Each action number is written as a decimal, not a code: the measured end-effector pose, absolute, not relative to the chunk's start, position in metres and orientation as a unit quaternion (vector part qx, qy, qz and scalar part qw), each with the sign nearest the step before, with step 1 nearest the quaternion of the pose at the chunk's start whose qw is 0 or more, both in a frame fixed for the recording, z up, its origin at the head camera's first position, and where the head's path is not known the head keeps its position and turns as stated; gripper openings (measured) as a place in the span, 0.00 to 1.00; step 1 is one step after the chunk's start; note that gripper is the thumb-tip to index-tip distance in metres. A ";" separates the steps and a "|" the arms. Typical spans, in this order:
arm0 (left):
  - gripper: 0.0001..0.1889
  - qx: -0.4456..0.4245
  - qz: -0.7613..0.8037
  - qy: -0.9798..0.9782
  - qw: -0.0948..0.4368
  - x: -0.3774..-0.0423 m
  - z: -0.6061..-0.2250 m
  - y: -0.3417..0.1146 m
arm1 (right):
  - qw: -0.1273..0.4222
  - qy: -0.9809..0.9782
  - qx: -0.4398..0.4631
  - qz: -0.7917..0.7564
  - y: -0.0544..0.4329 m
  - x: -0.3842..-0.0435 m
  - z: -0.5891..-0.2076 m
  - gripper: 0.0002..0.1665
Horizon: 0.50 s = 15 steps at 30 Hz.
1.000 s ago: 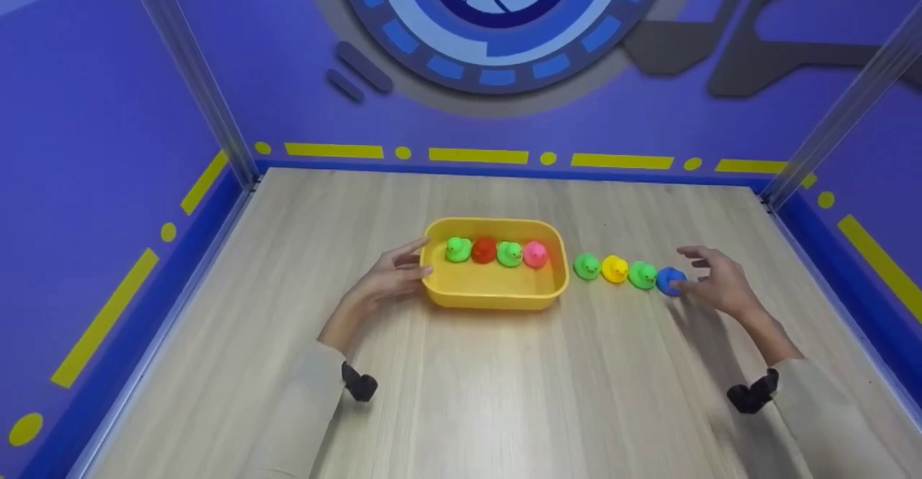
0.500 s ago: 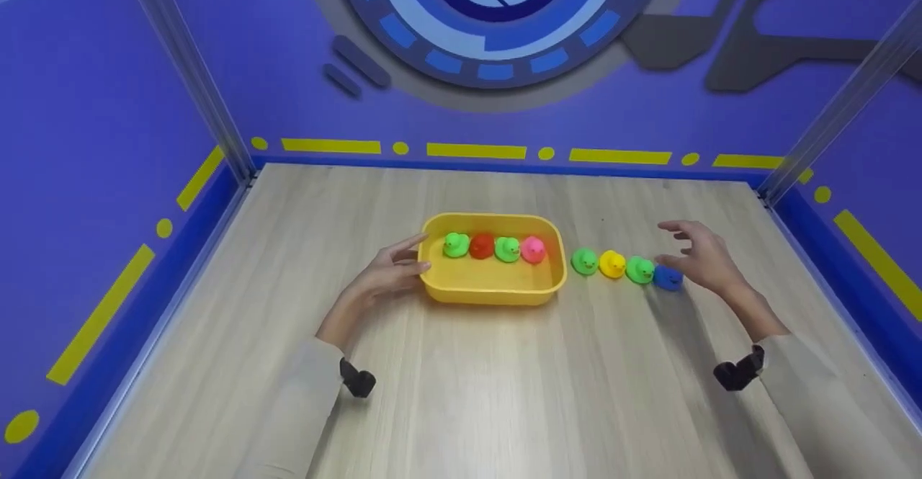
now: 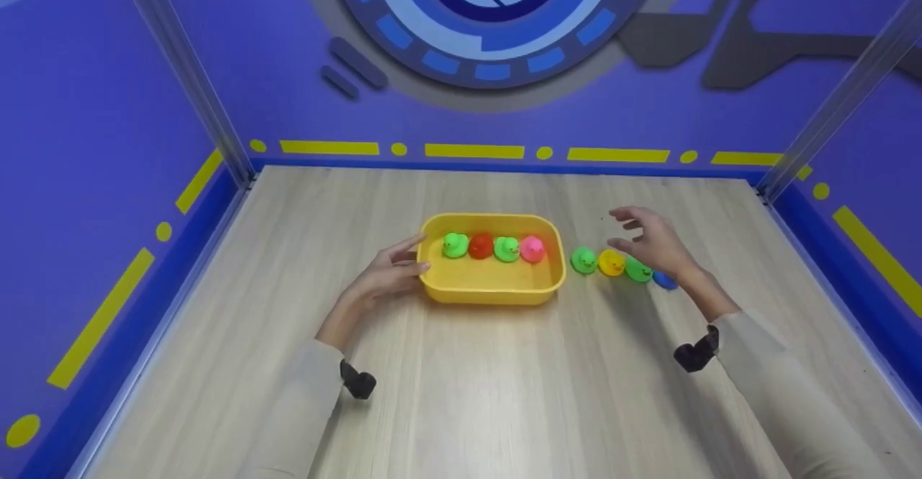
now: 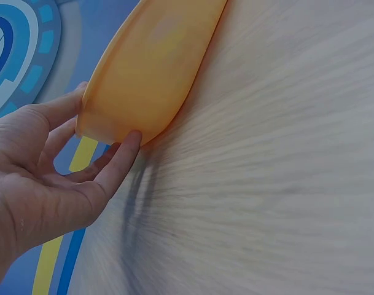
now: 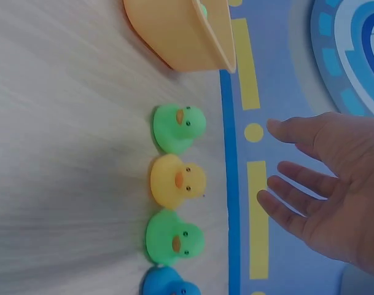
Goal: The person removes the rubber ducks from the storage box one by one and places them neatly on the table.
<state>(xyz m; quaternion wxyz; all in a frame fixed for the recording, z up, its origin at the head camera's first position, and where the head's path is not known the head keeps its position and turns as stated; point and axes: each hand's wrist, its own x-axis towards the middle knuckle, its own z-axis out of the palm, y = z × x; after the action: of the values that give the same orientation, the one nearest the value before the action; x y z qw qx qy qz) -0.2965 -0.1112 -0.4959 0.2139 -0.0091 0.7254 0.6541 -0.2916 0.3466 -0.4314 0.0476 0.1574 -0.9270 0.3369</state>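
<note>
A yellow plastic tub (image 3: 492, 296) stands on the table, with two green rubber ducks (image 3: 455, 245), a red one (image 3: 481, 246) and a pink one (image 3: 532, 249) lined up inside it. My left hand (image 3: 389, 274) touches the tub's left end, thumb low on the front wall and fingers by the rim. To the tub's right runs a row: a green duck (image 5: 179, 128), a yellow duck (image 5: 176, 181), another green duck (image 5: 173, 238) and a blue duck (image 5: 168, 284). Over the row's right end my right hand (image 3: 652, 240) hovers with fingers parted, holding nothing; it partly hides the blue duck.
The pale wood table (image 3: 497, 378) is bounded by blue-purple panels (image 3: 108, 90) at the back and both sides. Metal posts (image 3: 194, 83) stand at the back corners. A black wrist camera (image 3: 358, 380) sits on each sleeve.
My right hand has risen from beside the blue duck and moved left over the row. The left hand stays at the tub's end, and the ducks keep their places.
</note>
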 end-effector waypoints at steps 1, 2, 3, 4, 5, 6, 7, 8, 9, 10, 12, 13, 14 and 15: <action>0.36 -0.009 0.655 0.725 0.214 -0.296 -0.496 -0.112 | 0.044 -0.927 0.156 0.338 0.343 -0.293 -0.432 0.28; 0.36 -0.009 0.656 0.724 0.213 -0.296 -0.496 -0.112 | 0.039 -0.927 0.154 0.339 0.339 -0.294 -0.433 0.28; 0.36 -0.008 0.657 0.723 0.212 -0.296 -0.496 -0.112 | 0.033 -0.927 0.153 0.340 0.335 -0.296 -0.434 0.27; 0.36 -0.011 0.659 0.721 0.213 -0.296 -0.496 -0.113 | 0.027 -0.927 0.153 0.342 0.330 -0.297 -0.434 0.27; 0.36 -0.010 0.660 0.720 0.213 -0.296 -0.496 -0.113 | 0.022 -0.926 0.153 0.343 0.325 -0.297 -0.435 0.27; 0.36 -0.009 0.661 0.720 0.214 -0.296 -0.497 -0.113 | 0.018 -0.926 0.155 0.345 0.321 -0.298 -0.435 0.27; 0.36 -0.007 0.662 0.718 0.215 -0.295 -0.497 -0.113 | 0.016 -0.925 0.156 0.347 0.316 -0.299 -0.435 0.27; 0.36 -0.003 0.664 0.716 0.215 -0.295 -0.497 -0.113 | 0.016 -0.923 0.161 0.349 0.312 -0.299 -0.434 0.27; 0.36 0.000 0.665 0.716 0.214 -0.296 -0.498 -0.113 | 0.017 -0.922 0.167 0.348 0.308 -0.300 -0.434 0.27; 0.36 0.003 0.664 0.716 0.214 -0.296 -0.498 -0.112 | 0.016 -0.921 0.170 0.350 0.305 -0.300 -0.434 0.27; 0.36 0.007 0.664 0.717 0.212 -0.295 -0.499 -0.112 | 0.015 -0.919 0.173 0.354 0.298 -0.301 -0.433 0.26; 0.36 0.006 0.664 0.718 0.210 -0.296 -0.499 -0.112 | 0.014 -0.918 0.175 0.354 0.295 -0.302 -0.432 0.26; 0.35 0.004 0.662 0.720 0.210 -0.296 -0.499 -0.112 | 0.012 -0.917 0.178 0.356 0.291 -0.302 -0.432 0.26; 0.36 0.001 0.661 0.721 0.210 -0.295 -0.499 -0.113 | 0.008 -0.916 0.179 0.358 0.288 -0.303 -0.432 0.26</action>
<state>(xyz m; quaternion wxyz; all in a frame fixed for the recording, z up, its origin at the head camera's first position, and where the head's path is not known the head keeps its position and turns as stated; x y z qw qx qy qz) -0.2953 -0.1126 -0.4995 0.2101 0.0006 0.7208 0.6606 -0.3028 0.2876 -0.4322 0.0081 0.1794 -0.9162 0.3581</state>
